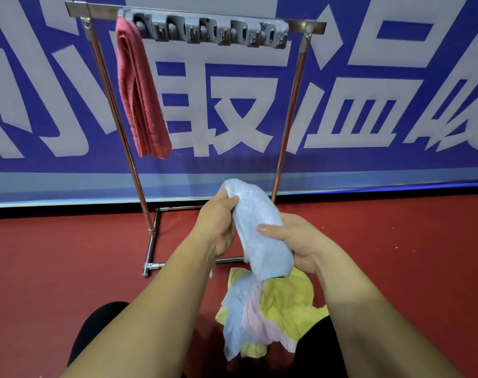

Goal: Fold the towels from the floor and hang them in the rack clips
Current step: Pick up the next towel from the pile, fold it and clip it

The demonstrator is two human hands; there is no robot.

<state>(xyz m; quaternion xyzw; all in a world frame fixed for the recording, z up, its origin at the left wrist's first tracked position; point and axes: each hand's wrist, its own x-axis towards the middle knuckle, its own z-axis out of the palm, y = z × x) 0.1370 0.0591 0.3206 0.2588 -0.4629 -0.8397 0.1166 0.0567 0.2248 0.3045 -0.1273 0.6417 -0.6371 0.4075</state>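
A folded light blue towel (259, 230) is held up in front of the rack between both hands. My left hand (218, 222) grips its upper end with thumb and fingers curled over the fold. My right hand (295, 241) holds its lower right side, thumb pressed across the cloth. A folded red towel (142, 99) hangs from the leftmost clip of the grey clip bar (210, 30) on the metal rack (289, 110). The other clips hold nothing. A heap of yellow, pink and blue towels (270, 309) lies on the floor below my hands.
The rack's chrome base bars (152, 249) rest on the red floor (55, 255) just ahead of me. A blue banner with large white characters (232, 118) stands right behind the rack. My dark-clothed knees (96, 331) flank the towel heap.
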